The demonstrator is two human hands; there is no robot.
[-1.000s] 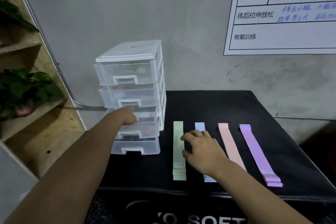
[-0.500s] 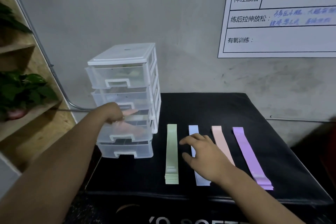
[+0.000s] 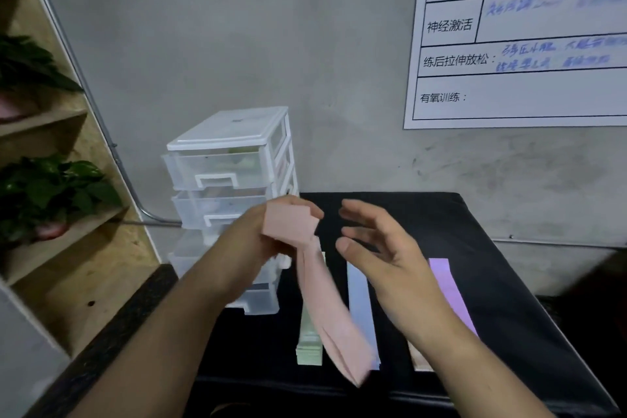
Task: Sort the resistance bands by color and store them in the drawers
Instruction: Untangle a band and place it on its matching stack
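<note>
Left hand (image 3: 247,244) gripping pink resistance band (image 3: 320,299), its tail dangling over the table (image 3: 509,282) beside plastic drawer unit (image 3: 230,136). Right hand (image 3: 383,258) hovering alongside, fingers apart, holding nothing.

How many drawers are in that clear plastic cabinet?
4, stacked in the clear plastic cabinet: top drawer, second drawer, third drawer partly behind the left hand holding a pink resistance band, bottom drawer lowest. None fully hidden.
</note>
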